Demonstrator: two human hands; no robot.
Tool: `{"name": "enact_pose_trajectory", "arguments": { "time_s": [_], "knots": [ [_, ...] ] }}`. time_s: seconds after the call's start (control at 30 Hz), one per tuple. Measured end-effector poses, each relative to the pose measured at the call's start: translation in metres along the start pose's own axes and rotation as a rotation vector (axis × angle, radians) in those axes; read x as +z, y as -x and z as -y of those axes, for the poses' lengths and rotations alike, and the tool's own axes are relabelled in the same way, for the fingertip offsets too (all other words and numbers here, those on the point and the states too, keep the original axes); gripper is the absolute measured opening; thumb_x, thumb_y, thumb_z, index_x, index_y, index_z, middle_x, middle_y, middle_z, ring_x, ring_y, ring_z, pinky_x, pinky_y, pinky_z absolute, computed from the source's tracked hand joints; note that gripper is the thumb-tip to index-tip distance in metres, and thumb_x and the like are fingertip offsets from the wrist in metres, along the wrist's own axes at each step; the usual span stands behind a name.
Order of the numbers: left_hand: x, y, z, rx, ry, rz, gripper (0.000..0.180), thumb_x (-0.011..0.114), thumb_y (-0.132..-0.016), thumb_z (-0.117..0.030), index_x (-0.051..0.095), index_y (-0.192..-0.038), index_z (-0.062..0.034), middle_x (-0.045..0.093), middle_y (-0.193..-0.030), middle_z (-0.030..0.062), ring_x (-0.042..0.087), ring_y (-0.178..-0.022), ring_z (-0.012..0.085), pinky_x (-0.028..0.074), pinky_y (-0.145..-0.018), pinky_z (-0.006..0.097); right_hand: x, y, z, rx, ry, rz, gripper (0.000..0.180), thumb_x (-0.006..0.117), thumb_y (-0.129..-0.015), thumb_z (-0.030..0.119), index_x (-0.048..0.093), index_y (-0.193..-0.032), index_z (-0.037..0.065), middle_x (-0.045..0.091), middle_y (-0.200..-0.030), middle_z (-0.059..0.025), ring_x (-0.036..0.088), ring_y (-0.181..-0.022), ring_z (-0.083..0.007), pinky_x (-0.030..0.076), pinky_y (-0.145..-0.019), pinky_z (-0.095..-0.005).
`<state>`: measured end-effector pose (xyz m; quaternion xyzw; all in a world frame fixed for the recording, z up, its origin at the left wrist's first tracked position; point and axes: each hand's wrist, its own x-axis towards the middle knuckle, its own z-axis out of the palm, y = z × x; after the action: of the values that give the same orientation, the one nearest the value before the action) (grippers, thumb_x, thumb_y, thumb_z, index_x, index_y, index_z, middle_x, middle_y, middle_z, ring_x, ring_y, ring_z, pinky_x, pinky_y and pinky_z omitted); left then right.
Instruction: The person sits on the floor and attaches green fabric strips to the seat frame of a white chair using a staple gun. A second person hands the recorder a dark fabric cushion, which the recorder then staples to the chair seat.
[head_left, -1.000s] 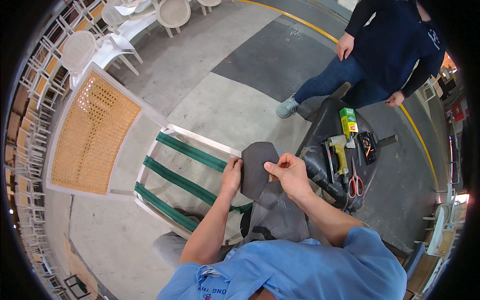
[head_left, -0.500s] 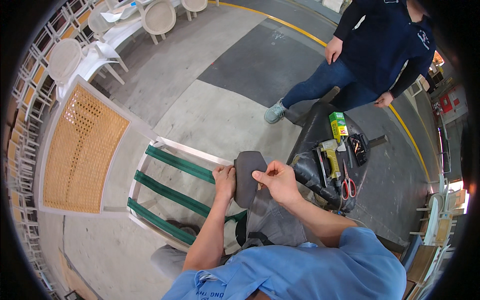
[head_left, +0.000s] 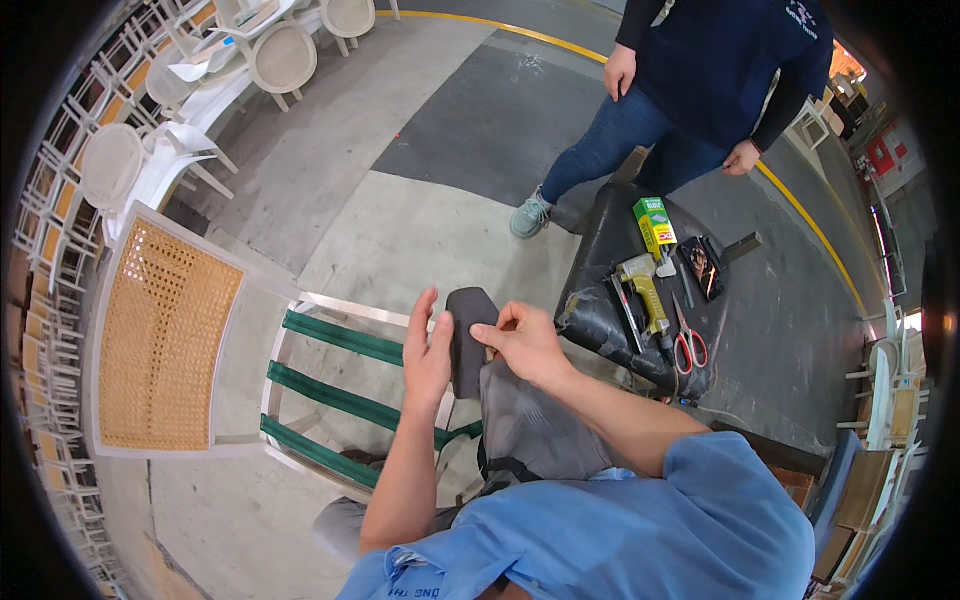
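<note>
A small dark grey padded cushion (head_left: 466, 350) stands tilted above my lap, turned partly edge-on. My right hand (head_left: 527, 342) pinches its right side between thumb and fingers. Beside its left face is my left hand (head_left: 427, 355), fingers stretched up and palm toward the cushion; whether the palm touches it I cannot tell. To the left lies a pale chair frame (head_left: 350, 308), tipped back, with green webbing straps (head_left: 345, 338) across its seat and a woven cane back (head_left: 165, 340).
At right, a worn black padded stool (head_left: 590, 290) bears a staple gun (head_left: 645, 290), red-handled scissors (head_left: 688, 345), a green-yellow box (head_left: 655, 225) and a black tray (head_left: 705, 268) of small pieces. Behind it stands another person (head_left: 700, 90). Chairs (head_left: 285, 58) line the far left.
My left hand has let go of the cushion's left edge and straightened its fingers. The cushion has turned more edge-on. The other person's hands have shifted slightly against the stool as my view moved.
</note>
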<state>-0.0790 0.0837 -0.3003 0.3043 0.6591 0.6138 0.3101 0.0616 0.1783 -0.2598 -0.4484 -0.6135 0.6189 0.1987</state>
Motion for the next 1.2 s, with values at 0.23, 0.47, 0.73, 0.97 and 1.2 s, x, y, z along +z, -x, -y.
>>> {"name": "enact_pose_trajectory", "arguments": {
  "time_s": [0.23,0.47,0.73,0.97,1.2],
  "knots": [
    [0.009,-0.011,-0.037,-0.244,0.267,0.285,0.048,0.056,-0.107,-0.022,0.045,-0.154,-0.0155,0.055,-0.133,0.0084,0.055,-0.116,0.0164,0.047,-0.1,0.031,-0.002,-0.003,-0.006,0.012,-0.228,0.09,0.023,0.077,-0.093,0.018,0.064,-0.084,0.002,0.067,-0.075,-0.0034,0.058,-0.065,-0.01,0.046,-0.058,-0.0288],
    [0.013,-0.008,-0.038,-0.255,0.289,0.239,0.043,0.055,-0.108,-0.022,0.047,-0.15,-0.0163,0.056,-0.123,0.0063,0.056,-0.105,0.0157,0.051,-0.09,0.03,-0.009,0.01,0.014,0.077,-0.266,0.108,0.016,0.073,-0.095,0.015,0.071,-0.095,-0.001,0.067,-0.078,-0.0013,0.058,-0.07,-0.0104,0.047,-0.065,-0.0303],
    [0.021,-0.006,-0.035,-0.218,0.284,0.242,0.043,0.054,-0.109,-0.027,0.047,-0.149,-0.0147,0.055,-0.126,0.0051,0.054,-0.111,0.0156,0.049,-0.097,0.031,-0.023,0.01,0.015,0.0,0.057,0.246,0.015,0.079,-0.087,0.013,0.071,-0.087,0.0,0.067,-0.073,-0.0034,0.06,-0.067,-0.0128,0.048,-0.062,-0.0309],
    [0.019,-0.008,-0.03,-0.25,0.25,0.225,0.043,0.053,-0.109,-0.026,0.046,-0.15,-0.0139,0.057,-0.125,0.006,0.055,-0.108,0.0154,0.049,-0.094,0.03,-0.015,0.016,0.011,0.242,-0.439,0.213,0.021,0.075,-0.095,0.024,0.068,-0.087,0.005,0.062,-0.07,0.0012,0.057,-0.063,-0.0075,0.046,-0.056,-0.0277],
    [0.021,-0.011,-0.03,-0.214,0.258,0.276,0.046,0.053,-0.109,-0.027,0.044,-0.153,-0.0156,0.058,-0.131,0.0077,0.059,-0.108,0.0151,0.054,-0.09,0.03,-0.023,-0.016,0.016,0.313,-0.574,0.147,0.021,0.076,-0.095,0.022,0.064,-0.086,0.008,0.057,-0.068,0.0034,0.054,-0.059,-0.0083,0.044,-0.054,-0.0264]
  ]
}}
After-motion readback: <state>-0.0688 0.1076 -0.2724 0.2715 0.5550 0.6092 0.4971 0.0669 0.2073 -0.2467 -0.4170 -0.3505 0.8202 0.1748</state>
